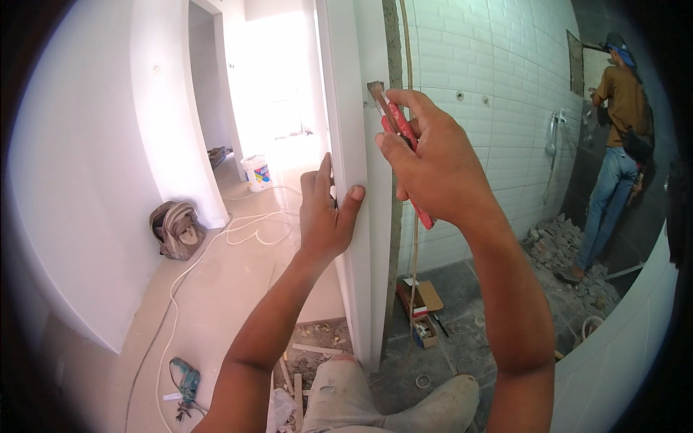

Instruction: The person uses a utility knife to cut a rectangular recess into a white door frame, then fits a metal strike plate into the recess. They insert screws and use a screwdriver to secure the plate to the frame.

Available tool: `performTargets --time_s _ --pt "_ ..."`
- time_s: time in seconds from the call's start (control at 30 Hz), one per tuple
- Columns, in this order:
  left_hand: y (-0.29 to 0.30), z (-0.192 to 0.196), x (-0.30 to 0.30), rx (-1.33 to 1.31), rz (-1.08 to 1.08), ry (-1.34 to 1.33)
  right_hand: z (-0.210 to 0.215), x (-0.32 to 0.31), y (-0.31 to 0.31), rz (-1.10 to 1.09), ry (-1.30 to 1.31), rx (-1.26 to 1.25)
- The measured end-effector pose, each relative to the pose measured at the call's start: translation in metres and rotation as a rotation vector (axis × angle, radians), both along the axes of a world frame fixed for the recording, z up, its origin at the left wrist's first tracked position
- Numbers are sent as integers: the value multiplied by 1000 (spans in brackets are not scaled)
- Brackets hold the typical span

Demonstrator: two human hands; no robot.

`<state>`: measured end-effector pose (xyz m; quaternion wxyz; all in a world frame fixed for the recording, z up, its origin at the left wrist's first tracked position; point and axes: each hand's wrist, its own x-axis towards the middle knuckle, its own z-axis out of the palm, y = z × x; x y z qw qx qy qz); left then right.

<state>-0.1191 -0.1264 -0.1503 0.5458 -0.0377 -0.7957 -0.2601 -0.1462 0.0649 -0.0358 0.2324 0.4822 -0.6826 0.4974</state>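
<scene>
A white door frame [350,115] stands upright before me, with a small dark recess [375,86] cut into its face. My left hand [323,220] grips the frame lower down, its thumb on the near face and the fingers around the left edge. Closed in my right hand [444,162] is a red-handled tool with a flat metal blade [401,119]. The blade slants up to the left, its tip at the recess. My index finger rests along the tool near its upper end; the palm hides much of the handle, so its exact kind is unclear.
At right, a person [617,108] faces the bathroom wall beside a rubble heap [563,245]. Below the frame lie an open cardboard box [426,294] and wood scraps [298,393]. On the left floor are a drill [188,382], a cable [173,289], a bag [175,231] and a bucket [256,173].
</scene>
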Motion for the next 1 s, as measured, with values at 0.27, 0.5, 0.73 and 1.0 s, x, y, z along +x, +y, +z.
performTargets --time_s 0.27,0.5,0.73,1.0 --pt "4 -2 -2 -1 -21 40 18 22 10 -1 -75 94" --pt "-4 -9 -9 -38 -43 145 19 32 4 -154 -37 227" --pt "3 -3 -8 14 -30 114 8 7 4 -207 298 157" --pt "2 -4 -6 62 -50 57 26 28 10 -95 -75 130"
